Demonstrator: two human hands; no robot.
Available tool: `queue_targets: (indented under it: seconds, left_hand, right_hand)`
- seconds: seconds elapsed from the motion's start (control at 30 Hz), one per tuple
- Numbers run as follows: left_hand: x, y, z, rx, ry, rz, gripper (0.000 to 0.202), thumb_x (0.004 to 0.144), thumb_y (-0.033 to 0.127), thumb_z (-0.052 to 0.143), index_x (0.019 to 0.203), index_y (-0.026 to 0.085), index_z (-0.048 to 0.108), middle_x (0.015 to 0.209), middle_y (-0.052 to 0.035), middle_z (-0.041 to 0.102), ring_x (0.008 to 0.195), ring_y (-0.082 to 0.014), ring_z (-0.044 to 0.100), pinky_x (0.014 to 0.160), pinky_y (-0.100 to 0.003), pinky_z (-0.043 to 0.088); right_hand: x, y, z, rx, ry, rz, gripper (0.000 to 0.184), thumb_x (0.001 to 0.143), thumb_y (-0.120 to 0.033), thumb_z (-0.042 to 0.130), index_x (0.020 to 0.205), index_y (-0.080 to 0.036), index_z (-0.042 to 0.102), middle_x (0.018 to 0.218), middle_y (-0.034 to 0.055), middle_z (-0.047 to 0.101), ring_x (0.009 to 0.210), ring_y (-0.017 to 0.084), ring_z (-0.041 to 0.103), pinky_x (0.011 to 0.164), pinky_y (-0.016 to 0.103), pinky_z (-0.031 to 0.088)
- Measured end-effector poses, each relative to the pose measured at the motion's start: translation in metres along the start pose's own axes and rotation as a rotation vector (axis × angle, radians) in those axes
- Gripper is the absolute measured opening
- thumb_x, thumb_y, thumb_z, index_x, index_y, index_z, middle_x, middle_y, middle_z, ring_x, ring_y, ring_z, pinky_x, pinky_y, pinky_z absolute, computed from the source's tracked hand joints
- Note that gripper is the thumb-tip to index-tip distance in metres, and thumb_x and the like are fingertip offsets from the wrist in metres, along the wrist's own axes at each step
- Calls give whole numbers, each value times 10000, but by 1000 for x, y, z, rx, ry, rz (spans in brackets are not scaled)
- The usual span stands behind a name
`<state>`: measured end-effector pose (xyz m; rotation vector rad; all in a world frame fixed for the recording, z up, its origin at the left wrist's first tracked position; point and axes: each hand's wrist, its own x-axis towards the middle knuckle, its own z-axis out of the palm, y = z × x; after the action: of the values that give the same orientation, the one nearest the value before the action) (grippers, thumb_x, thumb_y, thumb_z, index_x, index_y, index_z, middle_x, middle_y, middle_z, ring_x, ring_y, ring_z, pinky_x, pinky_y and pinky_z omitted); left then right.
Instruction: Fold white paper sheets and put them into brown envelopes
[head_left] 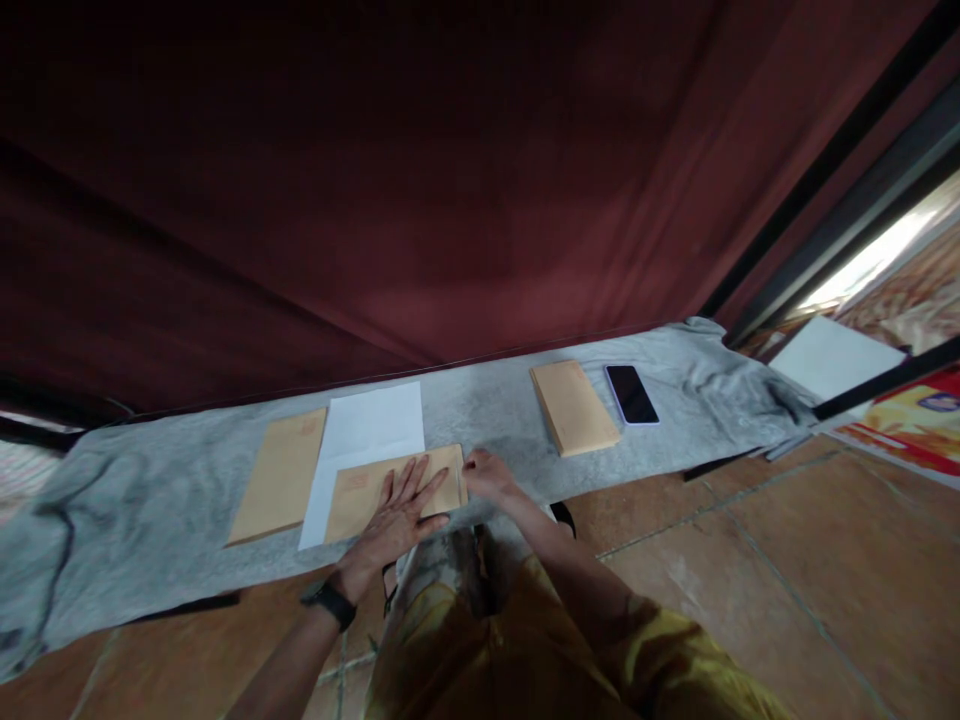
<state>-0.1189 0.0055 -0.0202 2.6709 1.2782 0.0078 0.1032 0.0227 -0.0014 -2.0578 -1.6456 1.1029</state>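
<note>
A brown paper envelope [356, 500] lies lengthwise on the bench in front of me, partly over a white sheet of paper [379, 425]. Spread flat on top of it is my left hand [401, 515], fingers apart, pressing it down. My right hand [487, 475] is closed at the envelope's right end, where a narrow folded strip shows; the fingertips are at that edge and partly hidden. To the left of the white sheet lies a stack of brown envelopes [279, 480].
Another stack of envelopes [574, 408] and a dark-screened phone [631, 394] lie to the right on the grey cloth [480, 405] covering the bench. A dark red curtain [450, 200] hangs behind. Metal bars [840, 200] and a red-and-yellow package [919, 420] are at the far right.
</note>
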Motion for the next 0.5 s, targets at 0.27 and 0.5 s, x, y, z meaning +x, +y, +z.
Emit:
queue_targets:
  seconds: [0.27,0.5]
  left_hand:
    - [2,-3,5,24,28,-4,669,960,627,471,1562,380,317,1691,-96,198,1548,-370,177,1198,-638,190]
    - [-6,7,15,41,86,-29,621,997,535,453,1572,340,319,1678,-113,233,1543,-361,204,1189,-660,216]
  right_hand:
    - [27,-20,-8,29,76,-107,207,956,-169,551,1085,-166,713,1214,94,689,1114,189,631,934,248,460]
    - [48,-36,-8,145,-80,-49,370,972,-392,644,1272,-180,604,1289,87,618,1099,242,642,928,460,562]
